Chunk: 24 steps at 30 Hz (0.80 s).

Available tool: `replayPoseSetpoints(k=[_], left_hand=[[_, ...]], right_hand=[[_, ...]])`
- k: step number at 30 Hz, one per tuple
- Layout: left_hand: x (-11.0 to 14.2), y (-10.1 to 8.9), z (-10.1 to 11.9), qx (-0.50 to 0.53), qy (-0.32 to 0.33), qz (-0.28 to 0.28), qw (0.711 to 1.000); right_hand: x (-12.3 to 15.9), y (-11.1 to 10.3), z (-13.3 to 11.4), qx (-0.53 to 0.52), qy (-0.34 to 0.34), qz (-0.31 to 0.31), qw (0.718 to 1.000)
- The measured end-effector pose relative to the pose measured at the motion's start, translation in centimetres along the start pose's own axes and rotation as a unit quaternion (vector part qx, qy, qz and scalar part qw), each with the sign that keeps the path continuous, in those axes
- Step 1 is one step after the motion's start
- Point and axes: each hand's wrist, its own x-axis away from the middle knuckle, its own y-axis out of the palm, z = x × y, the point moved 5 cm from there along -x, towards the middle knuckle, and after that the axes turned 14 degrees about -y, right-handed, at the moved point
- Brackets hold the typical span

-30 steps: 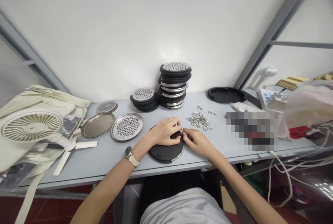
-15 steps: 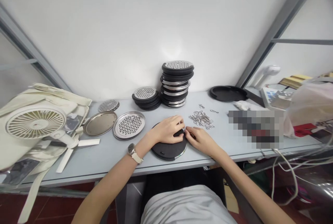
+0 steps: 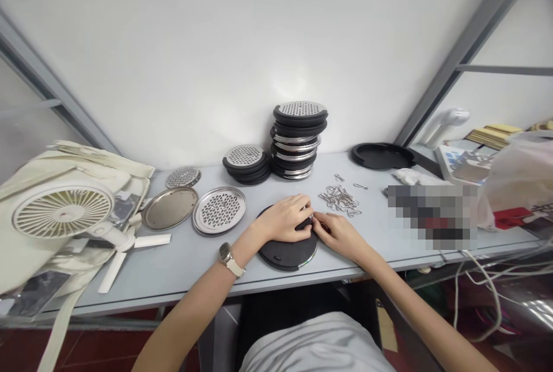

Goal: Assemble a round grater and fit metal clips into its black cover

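In front of me a round black disc (image 3: 287, 254) with a thin shiny strip on its right rim lies on the table. My left hand (image 3: 287, 217), a watch on its wrist, rests across the disc, its curled fingers gripping the right side. At that same edge my right hand (image 3: 334, 229) is closed in a pinch, its fingertips meeting the left ones. Whatever it pinches is too small and covered to make out. Beyond the right hand lies a loose pile of small bent-wire metal clips (image 3: 339, 198), with two lying apart from it.
Stacked black-rimmed perforated discs (image 3: 298, 139) stand by the wall, beside a lower stack (image 3: 246, 164). Grater-like metal discs (image 3: 219, 211) and a plain metal lid (image 3: 169, 208) lie left, near a white fan (image 3: 64, 211) and a bag. A black ring-shaped tray (image 3: 382, 156) lies back right.
The view has shifted slightly, so everything sits a little further right. Both hands keep their hold at the disc's right edge, with only slight finger movement.
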Motion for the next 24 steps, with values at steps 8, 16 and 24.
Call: replayPoseSetpoints(k=[8, 16, 24], left_hand=[[0.1, 0.0, -0.1, 0.008, -0.004, 0.000, 1.000], [0.1, -0.1, -0.3, 0.050, -0.030, -0.003, 0.998], [-0.1, 0.3, -1.1, 0.158, -0.073, -0.002, 0.985]], right_hand=[[-0.1, 0.1, 0.0, -0.007, 0.002, -0.004, 1.000], [0.0, -0.1, -0.2, 0.006, -0.004, 0.001, 1.000], [0.3, 0.0, 0.0, 0.010, -0.011, 0.010, 1.000]])
